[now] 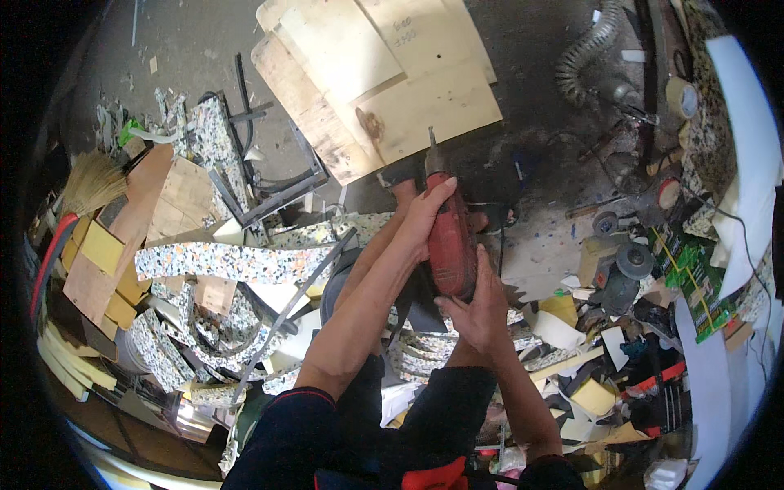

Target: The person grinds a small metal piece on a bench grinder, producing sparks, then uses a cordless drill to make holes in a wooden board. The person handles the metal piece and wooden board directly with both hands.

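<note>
My left hand (423,214) is wrapped round the upper body of a red power tool (455,237), thumb near its metal nose. My right hand (482,306) holds the tool's lower end, fingers along its side. A thin bit points forward from the tool toward a stack of light wooden boards (425,65) at the top of the view, which has dark stains and pencil marks. My legs and a foot show beneath my arms, partly hidden.
Speckled foam offcuts (214,263) and a dark metal frame (282,192) crowd the left, with a straw broom (92,184). At right lie an angle grinder (608,294), a coiled hose (576,65), a tape roll (682,98), cords and a white sheet (739,139).
</note>
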`<state>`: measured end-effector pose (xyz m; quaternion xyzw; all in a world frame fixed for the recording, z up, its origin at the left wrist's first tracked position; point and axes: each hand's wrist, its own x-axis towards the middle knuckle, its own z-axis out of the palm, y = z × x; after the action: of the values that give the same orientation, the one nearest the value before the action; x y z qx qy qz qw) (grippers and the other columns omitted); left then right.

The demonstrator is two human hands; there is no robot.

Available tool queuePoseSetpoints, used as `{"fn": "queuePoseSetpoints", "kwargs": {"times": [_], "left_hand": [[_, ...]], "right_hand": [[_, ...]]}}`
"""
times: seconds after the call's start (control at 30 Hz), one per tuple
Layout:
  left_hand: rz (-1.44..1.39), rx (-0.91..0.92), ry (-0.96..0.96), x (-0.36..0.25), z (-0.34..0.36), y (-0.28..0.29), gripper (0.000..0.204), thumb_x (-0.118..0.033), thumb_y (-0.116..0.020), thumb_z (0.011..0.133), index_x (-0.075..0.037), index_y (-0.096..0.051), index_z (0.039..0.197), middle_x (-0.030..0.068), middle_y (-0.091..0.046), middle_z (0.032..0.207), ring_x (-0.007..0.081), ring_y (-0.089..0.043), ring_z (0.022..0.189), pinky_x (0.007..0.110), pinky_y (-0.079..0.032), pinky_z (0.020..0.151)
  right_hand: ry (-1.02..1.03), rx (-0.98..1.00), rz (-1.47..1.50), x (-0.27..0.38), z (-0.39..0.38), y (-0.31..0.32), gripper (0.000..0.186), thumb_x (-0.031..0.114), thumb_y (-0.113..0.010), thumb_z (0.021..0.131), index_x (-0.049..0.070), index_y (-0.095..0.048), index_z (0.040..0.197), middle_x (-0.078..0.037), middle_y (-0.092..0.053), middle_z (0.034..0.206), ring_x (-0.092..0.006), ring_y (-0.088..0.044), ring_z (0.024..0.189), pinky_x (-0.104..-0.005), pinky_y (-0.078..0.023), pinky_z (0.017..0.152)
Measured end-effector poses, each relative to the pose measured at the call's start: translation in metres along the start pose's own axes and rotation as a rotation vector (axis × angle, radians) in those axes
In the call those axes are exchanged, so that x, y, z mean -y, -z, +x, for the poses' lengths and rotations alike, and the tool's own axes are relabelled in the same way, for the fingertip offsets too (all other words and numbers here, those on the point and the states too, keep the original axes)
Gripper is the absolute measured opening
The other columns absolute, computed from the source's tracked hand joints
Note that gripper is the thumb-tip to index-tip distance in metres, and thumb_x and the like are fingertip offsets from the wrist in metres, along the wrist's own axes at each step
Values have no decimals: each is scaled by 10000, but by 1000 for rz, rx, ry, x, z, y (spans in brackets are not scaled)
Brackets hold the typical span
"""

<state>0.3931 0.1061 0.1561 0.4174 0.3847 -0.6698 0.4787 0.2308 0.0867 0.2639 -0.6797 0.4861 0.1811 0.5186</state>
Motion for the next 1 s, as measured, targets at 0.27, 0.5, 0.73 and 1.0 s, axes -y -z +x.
{"fn": "queuePoseSetpoints", "kwargs": {"times": [0.27,0.5,0.73,1.0], "left_hand": [[143,-140,-41,33,-12,-52,390,-458,-664,924,-83,-589,1002,72,-621,782,221,-623,661,361,-554,621],[124,-87,30,19,21,-44,437,-517,-654,916,-95,-604,1018,56,-614,804,186,-602,679,339,-541,626],[28,-69,153,-26,81,-28,600,-601,-527,953,-29,-621,1106,176,-696,991,292,-680,859,450,-575,755],[-168,-96,187,-49,142,-15,452,-446,-453,1028,-3,-542,1045,211,-674,854,316,-678,693,414,-581,569]], "right_hand": [[-131,-108,66,-8,-23,37,941,78,-783,733,61,-274,1525,-303,-560,1282,-486,-572,1150,-506,-471,969],[-142,-130,-33,4,-10,50,982,54,-778,719,98,-248,1544,-263,-612,1168,-470,-605,1073,-517,-485,912],[-317,-62,-38,15,43,40,926,64,-762,730,73,-296,1530,-275,-573,1253,-454,-594,1117,-502,-472,959],[-276,-121,-52,13,100,15,858,46,-738,736,0,-336,1492,-279,-551,1339,-419,-569,1231,-440,-473,1020]]}}
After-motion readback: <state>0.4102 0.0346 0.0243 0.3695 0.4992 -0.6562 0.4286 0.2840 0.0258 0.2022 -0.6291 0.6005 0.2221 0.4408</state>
